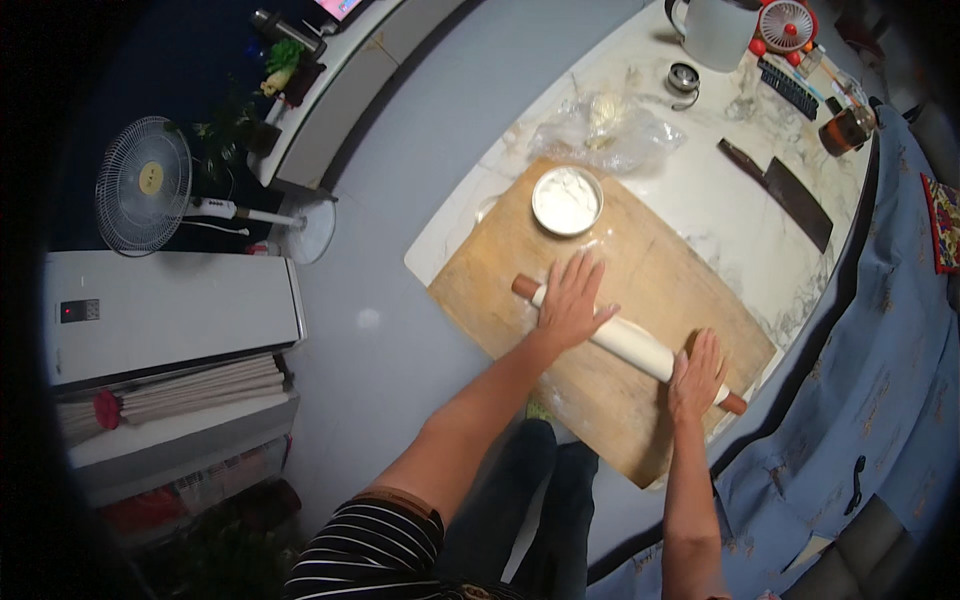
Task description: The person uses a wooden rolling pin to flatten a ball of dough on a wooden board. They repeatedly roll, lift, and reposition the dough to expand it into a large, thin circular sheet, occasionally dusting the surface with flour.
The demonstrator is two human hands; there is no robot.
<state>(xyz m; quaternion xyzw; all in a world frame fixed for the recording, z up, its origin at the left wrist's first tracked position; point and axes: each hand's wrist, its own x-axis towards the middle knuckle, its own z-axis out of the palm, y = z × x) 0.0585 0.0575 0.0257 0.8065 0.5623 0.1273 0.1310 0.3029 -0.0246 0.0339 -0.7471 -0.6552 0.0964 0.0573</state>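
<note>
Across the wooden board (480, 262) lies a rolling pin with reddish-brown ends (527, 286). A pale sheet of dough (634, 346) appears wound around its middle. My left hand (574, 304) rests flat on the wound part near the far-left end, fingers stretched out. Towards the other end, my right hand (696, 375) lies on it the same way, palm down and fingers extended. Neither hand's fingers curl around the pin. Beyond my left hand, a round bowl of white flour (568, 200) stands on the board, with some flour scattered nearby.
A cleaver (780, 195) lies on the marble-patterned table (720, 225). Behind the board are a clear plastic bag (607, 131), a metal lid (683, 77), a pitcher (720, 34) and a jar with dark contents (846, 131). A standing fan (146, 184) is at left; a blue-covered sofa (892, 315) adjoins the table's right.
</note>
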